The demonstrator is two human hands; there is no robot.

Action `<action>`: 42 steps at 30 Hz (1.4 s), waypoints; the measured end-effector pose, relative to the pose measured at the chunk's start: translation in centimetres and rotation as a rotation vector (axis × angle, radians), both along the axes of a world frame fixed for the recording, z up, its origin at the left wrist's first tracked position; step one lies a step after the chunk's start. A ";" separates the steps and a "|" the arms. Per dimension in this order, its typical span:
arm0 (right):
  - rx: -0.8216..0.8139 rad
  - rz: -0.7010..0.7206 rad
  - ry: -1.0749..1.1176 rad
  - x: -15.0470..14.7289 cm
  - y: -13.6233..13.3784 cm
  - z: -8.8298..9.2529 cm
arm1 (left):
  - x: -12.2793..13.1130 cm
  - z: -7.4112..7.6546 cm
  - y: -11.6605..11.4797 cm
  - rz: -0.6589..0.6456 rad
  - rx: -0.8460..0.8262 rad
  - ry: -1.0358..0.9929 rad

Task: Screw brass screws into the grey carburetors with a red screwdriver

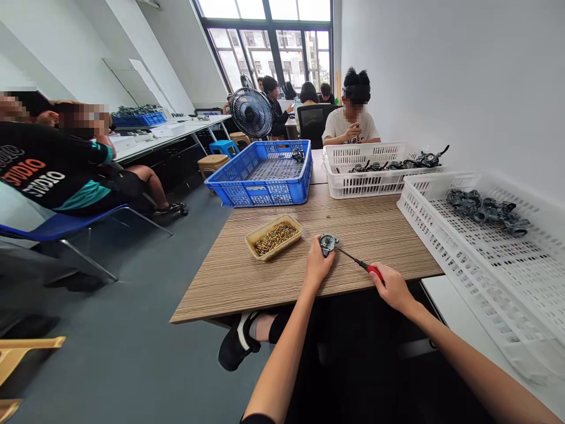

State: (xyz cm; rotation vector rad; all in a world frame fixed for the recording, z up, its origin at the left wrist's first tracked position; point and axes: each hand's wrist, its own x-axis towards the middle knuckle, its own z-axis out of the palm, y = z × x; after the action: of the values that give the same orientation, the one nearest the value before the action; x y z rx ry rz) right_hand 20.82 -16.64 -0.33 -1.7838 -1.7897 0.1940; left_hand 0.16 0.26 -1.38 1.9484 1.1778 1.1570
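My left hand (pixel 318 263) grips a small grey metal carburetor body (pixel 327 242) just above the table, its round opening facing up. In my right hand (pixel 394 287) is a screwdriver (pixel 374 271) with a red and black handle. The dark shaft points left, and its tip meets or lies very close to the right side of the carburetor body; exact contact is too small to tell. Left of my left hand, a shallow cream tray (pixel 265 255) holds many small brass-coloured parts (pixel 277 238).
A blue crate (pixel 265 196) with one metal part stands at the table's (pixel 220 288) far left. Behind on the right, a white crate (pixel 366 189) holds dark parts. Another white crate (pixel 445 244) at right contains grey bodies (pixel 485 209). A person (pixel 353 121) sits opposite.
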 end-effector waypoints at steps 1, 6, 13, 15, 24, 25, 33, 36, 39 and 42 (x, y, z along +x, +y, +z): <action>-0.001 -0.003 0.002 0.0 0.0 0.0 | 0.0 0.0 0.0 0.001 0.001 0.001; -0.011 -0.032 0.082 -0.1 0.1 0.1 | 0.0 0.2 -0.1 -0.002 0.009 0.003; -0.051 -0.059 0.168 -0.2 0.1 0.8 | 0.0 0.1 0.0 -0.015 0.022 -0.003; -0.059 -0.057 0.181 -0.2 0.1 1.0 | 0.0 0.1 0.0 -0.018 0.021 -0.002; -0.061 -0.101 0.188 0.0 0.0 0.6 | -0.1 0.1 -0.1 -0.024 0.012 -0.011; -0.063 -0.105 0.193 0.0 0.0 0.6 | -0.1 0.1 -0.1 -0.026 0.009 -0.011; -0.064 -0.093 0.218 -0.1 0.0 0.7 | -0.1 0.1 0.1 -0.028 0.006 -0.001; -0.052 -0.074 0.233 0.0 0.0 0.6 | -0.1 0.2 0.1 -0.027 -0.001 0.001; -0.042 -0.064 0.253 0.0 0.0 0.4 | -0.1 0.3 0.0 -0.033 -0.004 -0.006; -0.046 -0.080 0.246 0.1 0.0 0.4 | -0.2 0.3 0.0 -0.037 -0.009 -0.010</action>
State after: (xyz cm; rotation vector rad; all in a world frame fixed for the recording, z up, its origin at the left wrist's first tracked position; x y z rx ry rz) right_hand 20.93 -16.66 0.03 -1.7750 -1.5493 0.4062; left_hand 0.01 0.30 -1.12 1.9473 1.1358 1.1388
